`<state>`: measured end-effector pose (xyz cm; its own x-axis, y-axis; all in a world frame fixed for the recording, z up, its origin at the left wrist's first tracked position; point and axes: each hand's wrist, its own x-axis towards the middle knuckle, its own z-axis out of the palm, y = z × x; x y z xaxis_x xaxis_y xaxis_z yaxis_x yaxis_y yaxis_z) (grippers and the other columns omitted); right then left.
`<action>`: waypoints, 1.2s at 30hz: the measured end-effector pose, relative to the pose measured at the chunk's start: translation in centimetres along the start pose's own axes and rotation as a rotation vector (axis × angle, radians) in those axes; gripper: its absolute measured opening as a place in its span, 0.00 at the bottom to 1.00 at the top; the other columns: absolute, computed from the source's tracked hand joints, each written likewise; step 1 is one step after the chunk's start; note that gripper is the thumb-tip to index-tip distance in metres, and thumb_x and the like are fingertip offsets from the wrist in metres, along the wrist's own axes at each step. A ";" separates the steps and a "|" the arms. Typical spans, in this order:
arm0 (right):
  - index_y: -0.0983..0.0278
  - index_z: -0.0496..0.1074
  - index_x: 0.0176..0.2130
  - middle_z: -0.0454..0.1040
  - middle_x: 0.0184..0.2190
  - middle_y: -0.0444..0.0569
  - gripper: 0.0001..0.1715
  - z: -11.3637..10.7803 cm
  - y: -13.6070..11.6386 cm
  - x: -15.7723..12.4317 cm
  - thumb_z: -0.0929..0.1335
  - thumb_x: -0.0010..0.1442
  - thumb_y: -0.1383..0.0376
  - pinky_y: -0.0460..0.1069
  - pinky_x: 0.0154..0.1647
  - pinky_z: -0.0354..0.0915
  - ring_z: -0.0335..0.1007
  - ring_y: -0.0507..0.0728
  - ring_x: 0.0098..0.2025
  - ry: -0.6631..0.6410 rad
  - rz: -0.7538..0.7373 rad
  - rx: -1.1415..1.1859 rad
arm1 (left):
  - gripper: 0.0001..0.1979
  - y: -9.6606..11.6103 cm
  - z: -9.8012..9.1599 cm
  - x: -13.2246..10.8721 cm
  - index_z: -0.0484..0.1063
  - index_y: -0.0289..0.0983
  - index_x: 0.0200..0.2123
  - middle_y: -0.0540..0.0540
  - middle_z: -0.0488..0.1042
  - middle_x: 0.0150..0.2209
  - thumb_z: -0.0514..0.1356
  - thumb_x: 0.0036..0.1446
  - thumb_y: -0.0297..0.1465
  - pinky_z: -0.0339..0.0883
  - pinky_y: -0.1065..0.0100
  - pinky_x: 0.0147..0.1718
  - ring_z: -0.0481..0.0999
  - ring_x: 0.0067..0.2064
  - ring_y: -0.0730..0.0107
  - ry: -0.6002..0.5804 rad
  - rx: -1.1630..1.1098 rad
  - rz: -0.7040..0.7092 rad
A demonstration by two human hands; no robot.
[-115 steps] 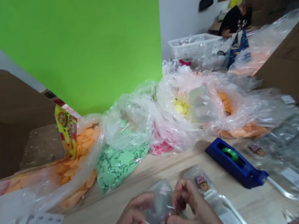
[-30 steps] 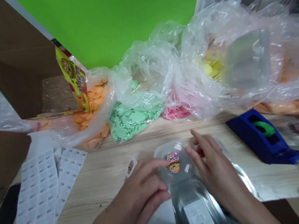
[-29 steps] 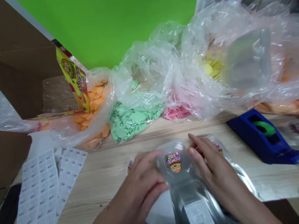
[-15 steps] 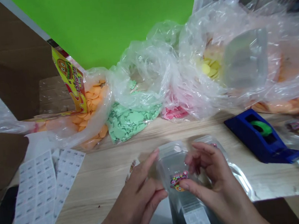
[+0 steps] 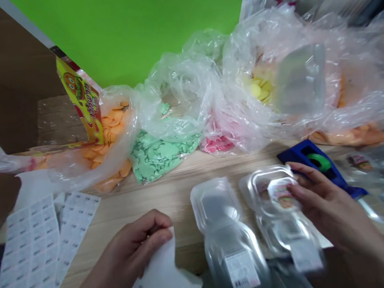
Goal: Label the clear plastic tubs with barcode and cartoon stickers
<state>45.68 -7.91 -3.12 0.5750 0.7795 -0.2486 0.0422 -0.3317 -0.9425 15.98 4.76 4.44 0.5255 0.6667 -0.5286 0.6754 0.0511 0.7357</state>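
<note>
My left hand point(image 5: 138, 245) pinches the edge of a white sticker sheet point(image 5: 163, 276), which is bent and shows printed stickers at its lower left. My right hand point(image 5: 320, 195) closes thumb and fingertips on the upper right edge of an open clear plastic clamshell container point(image 5: 265, 178). A round printed sticker point(image 5: 284, 195) shows beside the thumb. The container's lower half carries a white label point(image 5: 305, 254). Between my hands lies another open clamshell container point(image 5: 213, 200), with a white barcode label point(image 5: 242, 269) on its nearer half.
Behind are clear bags of orange pieces point(image 5: 112, 128), green pieces point(image 5: 162, 151), pink pieces point(image 5: 219, 142) and yellow pieces point(image 5: 260, 88). A blue tape dispenser point(image 5: 300, 154) stands beyond my right hand. Label sheets point(image 5: 30, 252) lie left, near a cardboard box point(image 5: 2, 89).
My hands have moved apart from the container they worked over in the middle. The left now holds the sticker sheet; the right has gone right, with a stickered container. The view has shifted slightly.
</note>
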 end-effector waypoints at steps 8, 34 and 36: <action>0.63 0.67 0.50 0.59 0.56 0.57 0.24 1.5 2.4 -0.2 0.68 0.54 0.58 0.62 0.61 0.46 0.50 0.66 0.60 0.207 -0.348 -0.447 | 0.17 0.4 -1.4 -0.9 0.64 0.39 0.30 0.55 0.59 0.23 0.50 0.58 0.47 0.59 0.78 0.19 0.61 0.22 0.77 0.003 -0.131 -0.117; 0.60 0.69 0.48 0.62 0.52 0.52 0.16 11.1 -8.7 -3.7 0.66 0.59 0.68 0.55 0.50 0.58 0.58 0.59 0.53 -0.308 -1.036 -0.375 | 0.20 1.2 -0.9 -6.1 0.59 0.49 0.55 0.53 0.68 0.29 0.55 0.60 0.32 0.55 0.78 0.23 0.63 0.25 0.80 0.003 -0.518 0.073; 0.61 0.73 0.43 0.68 0.45 0.50 0.10 11.3 -9.6 -4.2 0.67 0.59 0.66 0.56 0.49 0.57 0.62 0.58 0.47 -0.224 -1.138 -0.381 | 0.18 1.5 -0.4 -6.4 0.60 0.50 0.55 0.53 0.71 0.32 0.54 0.61 0.32 0.58 0.77 0.26 0.66 0.29 0.79 0.034 -0.452 0.074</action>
<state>33.62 -1.98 4.47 -0.0989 0.7884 0.6071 0.6883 0.4949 -0.5305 13.44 0.86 9.04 0.5414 0.7044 -0.4590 0.3389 0.3168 0.8859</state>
